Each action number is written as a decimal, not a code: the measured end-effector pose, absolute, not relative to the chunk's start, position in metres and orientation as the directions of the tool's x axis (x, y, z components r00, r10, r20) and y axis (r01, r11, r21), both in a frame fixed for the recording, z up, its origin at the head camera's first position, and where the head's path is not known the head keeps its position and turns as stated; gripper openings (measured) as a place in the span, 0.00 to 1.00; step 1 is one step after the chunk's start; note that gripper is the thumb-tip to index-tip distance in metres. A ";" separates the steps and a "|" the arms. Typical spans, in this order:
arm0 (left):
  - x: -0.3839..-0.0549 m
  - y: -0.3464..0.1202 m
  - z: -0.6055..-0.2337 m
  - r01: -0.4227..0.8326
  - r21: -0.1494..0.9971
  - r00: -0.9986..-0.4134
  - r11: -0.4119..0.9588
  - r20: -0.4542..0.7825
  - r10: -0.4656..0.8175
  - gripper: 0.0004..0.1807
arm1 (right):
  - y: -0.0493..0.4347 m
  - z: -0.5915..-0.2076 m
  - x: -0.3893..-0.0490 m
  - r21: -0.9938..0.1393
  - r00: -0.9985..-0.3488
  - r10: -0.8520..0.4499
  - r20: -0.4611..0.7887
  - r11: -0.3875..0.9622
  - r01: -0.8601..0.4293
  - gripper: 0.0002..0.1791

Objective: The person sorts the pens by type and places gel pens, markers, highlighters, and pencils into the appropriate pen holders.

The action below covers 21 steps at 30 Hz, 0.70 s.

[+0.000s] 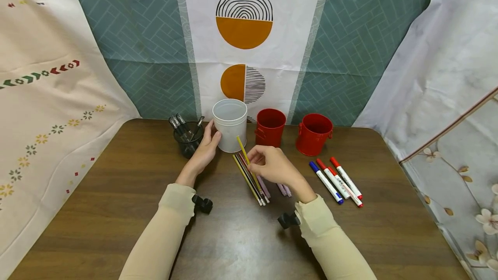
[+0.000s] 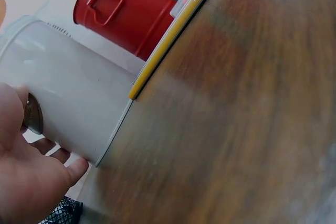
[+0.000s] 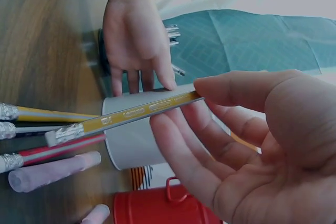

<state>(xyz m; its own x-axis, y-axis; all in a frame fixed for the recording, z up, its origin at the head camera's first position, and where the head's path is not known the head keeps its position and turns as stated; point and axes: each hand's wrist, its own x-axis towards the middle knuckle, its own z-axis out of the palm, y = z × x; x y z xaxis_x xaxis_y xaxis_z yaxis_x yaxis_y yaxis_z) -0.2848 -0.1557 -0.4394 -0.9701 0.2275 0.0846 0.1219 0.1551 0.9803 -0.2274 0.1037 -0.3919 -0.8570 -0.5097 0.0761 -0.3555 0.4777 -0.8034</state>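
The white bucket (image 1: 229, 131) stands upright at the back of the table. My left hand (image 1: 204, 152) holds its left side, thumb towards the front, fingers partly hidden behind it in the left wrist view. In front of the bucket my right hand (image 1: 272, 164) pinches a yellow pencil (image 3: 142, 111) between thumb and fingers. The pencil slants, with its eraser end low and its upper end overlapping the bucket in the head view. Below this hand lie several pencils (image 1: 249, 180), including yellow, dark and red ones, with pale purple pens (image 3: 55, 171) beside them.
Left of the bucket stands a black mesh cup (image 1: 188, 147) with several pens. Two red buckets (image 1: 269, 129) stand at the right. Several red markers (image 1: 346, 178) and a blue marker (image 1: 326, 182) lie at the right. Behind the wooden table (image 1: 116, 211) hangs a patterned cloth (image 1: 148, 55).
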 end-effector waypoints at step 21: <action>-0.285 -0.155 -0.439 0.144 0.975 -0.970 0.169 0.105 0.221 0.36 | 0.113 -0.385 -0.235 -0.862 -0.910 -0.339 0.237 0.359 -0.358 0.10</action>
<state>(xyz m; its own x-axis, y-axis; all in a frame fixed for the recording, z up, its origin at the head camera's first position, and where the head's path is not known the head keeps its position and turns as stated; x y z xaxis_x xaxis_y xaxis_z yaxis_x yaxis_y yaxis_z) -0.2850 -0.1553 -0.4393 -0.9697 0.2205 0.1051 0.1440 0.1685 0.9751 -0.2347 0.1127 -0.3846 -0.9104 -0.3391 0.2370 -0.3580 0.3588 -0.8620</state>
